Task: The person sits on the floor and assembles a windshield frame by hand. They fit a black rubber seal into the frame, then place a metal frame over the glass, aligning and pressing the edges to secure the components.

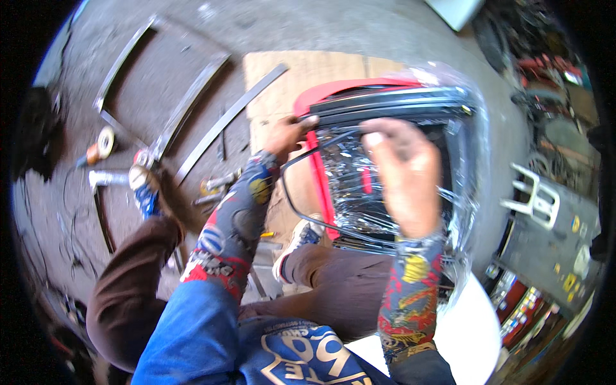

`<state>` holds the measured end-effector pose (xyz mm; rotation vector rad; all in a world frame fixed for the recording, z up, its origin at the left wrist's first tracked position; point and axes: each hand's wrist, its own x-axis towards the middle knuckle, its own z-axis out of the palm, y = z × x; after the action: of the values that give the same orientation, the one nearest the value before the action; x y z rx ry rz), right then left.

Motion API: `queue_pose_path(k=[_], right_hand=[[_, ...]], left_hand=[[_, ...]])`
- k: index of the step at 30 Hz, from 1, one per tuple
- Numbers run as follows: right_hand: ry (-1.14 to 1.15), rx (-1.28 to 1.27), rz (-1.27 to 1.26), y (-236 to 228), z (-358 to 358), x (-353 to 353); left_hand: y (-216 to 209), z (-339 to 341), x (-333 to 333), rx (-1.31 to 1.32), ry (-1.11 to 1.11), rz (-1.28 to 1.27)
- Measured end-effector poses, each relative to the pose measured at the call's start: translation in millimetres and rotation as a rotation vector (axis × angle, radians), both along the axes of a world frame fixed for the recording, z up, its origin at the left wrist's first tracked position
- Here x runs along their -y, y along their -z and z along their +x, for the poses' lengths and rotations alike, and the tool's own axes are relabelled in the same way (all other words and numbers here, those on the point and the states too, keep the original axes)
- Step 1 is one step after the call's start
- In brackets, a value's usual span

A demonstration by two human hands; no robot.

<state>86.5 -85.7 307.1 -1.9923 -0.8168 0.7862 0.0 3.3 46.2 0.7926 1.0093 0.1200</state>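
Note:
A thin black flexible strip (287, 192) bends in a loop in front of me. My right hand (410, 170), slightly blurred, pinches its upper end between thumb and fingers. My left hand (287, 138) is closed at the left edge of a black panel (385, 115), by its corner; what its fingers grip there is hidden. Under both hands lies this panel with a red border (324, 192), partly covered by shiny clear plastic wrap (471, 173). The strip's lower end runs over the wrapped part near my knee.
Cardboard (276, 83) lies under the panel. To the left are a flat metal bar (231, 115), a metal frame (192, 96), an angle grinder (99, 147) and loose cables. A white plastic chair (536, 196) and a dark board (552, 237) stand at the right.

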Motion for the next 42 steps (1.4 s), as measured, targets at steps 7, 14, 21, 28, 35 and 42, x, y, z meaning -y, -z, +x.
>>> queue_pose_path(k=[7,14,21,28,35,42], right_hand=[[-0.113,0.016,0.076,-20.7,-26.5,11.8],[-0.169,0.166,0.097,-33.9,-45.0,4.6],[-0.121,0.130,0.104,-45.2,-32.8,8.6],[-0.073,0.148,0.175,-48.1,-23.9,14.9],[-0.131,0.122,0.163,-43.6,-41.3,14.1],[-0.153,0.121,0.211,-42.4,-53.6,13.1]], left_hand=[[0.1,-8.0,3.8,0.148,0.122,0.158],[8.4,-9.8,-2.9,0.120,0.094,-0.033],[13.8,3.5,-7.6,-0.025,0.083,-0.168],[1.6,25.5,-21.3,-0.122,-0.142,-0.607],[-22.2,33.1,-17.8,-0.113,-0.109,-0.573],[-34.0,29.2,-16.5,-0.306,0.213,-0.088]])
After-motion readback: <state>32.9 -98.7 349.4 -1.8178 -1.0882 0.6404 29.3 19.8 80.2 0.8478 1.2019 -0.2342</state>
